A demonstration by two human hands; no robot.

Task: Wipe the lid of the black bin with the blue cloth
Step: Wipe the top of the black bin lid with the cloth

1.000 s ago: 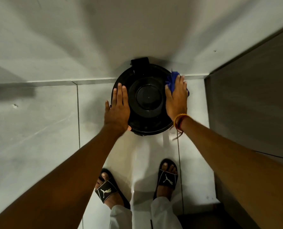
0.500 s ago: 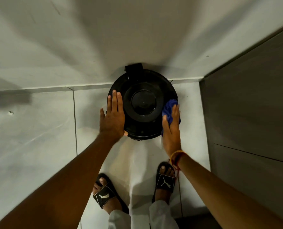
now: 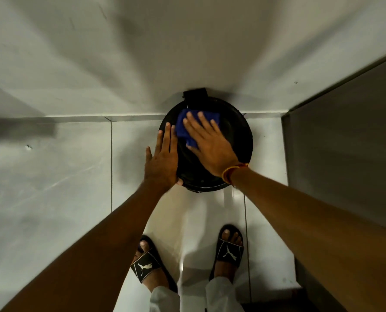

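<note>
A round black bin stands on the floor against the wall, and I look straight down on its lid (image 3: 239, 136). My right hand (image 3: 210, 145) lies flat across the lid's middle and presses the blue cloth (image 3: 185, 127) onto its upper left part. The cloth shows under and past my fingers. My left hand (image 3: 162, 161) rests flat against the lid's left rim, fingers together and pointing away from me, holding nothing. A black hinge tab (image 3: 195, 95) sticks out at the lid's far edge.
Pale floor tiles surround the bin, with the wall's skirting just behind it. A dark cabinet side (image 3: 345, 143) rises close on the right. My feet in black slides (image 3: 229, 251) stand just below the bin.
My right hand has swept the blue cloth from the lid's right rim across to its upper left middle. My left hand stays on the left rim.
</note>
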